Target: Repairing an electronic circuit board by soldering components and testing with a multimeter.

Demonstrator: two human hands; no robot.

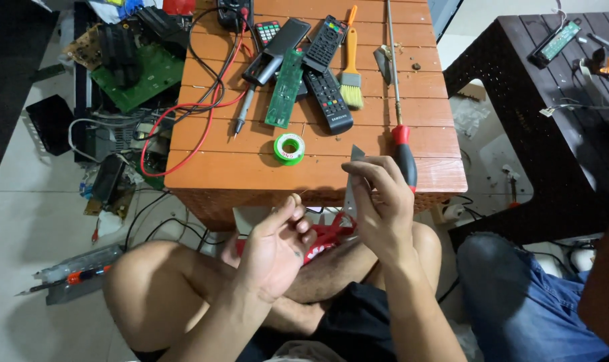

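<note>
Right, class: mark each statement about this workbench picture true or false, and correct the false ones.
1. The right hand holds a thin grey metal blade upright. True.
2. The left hand grips the red-handled long screwdriver. False: the screwdriver lies on the orange slatted wooden table, and the left hand's fingers look pinched together; whether they hold anything cannot be told.
3. A green roll of solder wire sits on the table. True.
4. The yellow-handled paintbrush lies on the floor. False: it lies on the table beside the black remote controls.
5. A long green circuit board rests among the remotes. True.
</note>
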